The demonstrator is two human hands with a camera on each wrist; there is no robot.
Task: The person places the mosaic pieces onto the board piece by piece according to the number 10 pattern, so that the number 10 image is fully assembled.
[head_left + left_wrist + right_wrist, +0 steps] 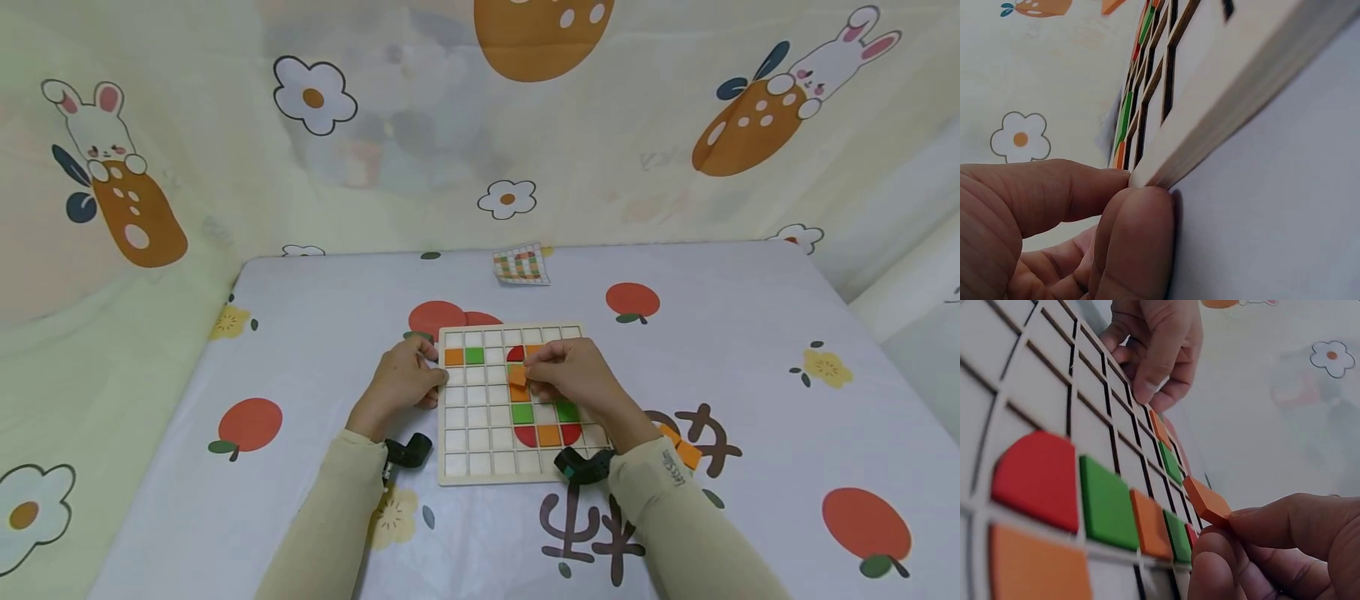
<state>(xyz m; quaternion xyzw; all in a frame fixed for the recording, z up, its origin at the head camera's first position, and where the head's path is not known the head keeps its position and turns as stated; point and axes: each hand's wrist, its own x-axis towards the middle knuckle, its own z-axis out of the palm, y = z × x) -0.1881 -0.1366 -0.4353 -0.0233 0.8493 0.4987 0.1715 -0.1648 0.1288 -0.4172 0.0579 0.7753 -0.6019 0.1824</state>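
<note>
A wooden grid board (477,440) lies on the table, with coloured tiles in some of its cells. At its left edge my left hand (405,379) holds the frame between thumb and finger, as the left wrist view shows. My right hand (576,375) is over the board's right half. Between its thumb and fingers it pinches an orange square tile (1207,501), tilted above the grid. Around it sit a green tile (522,413), a red rounded tile (1038,481) and an orange tile (549,435). My right hand hides several cells in the head view.
Loose orange tiles (687,453) lie beside my right forearm, right of the board. Behind the board stands a small card (521,265) printed with a coloured grid. A patterned cloth (405,192) hangs along the table's far edge.
</note>
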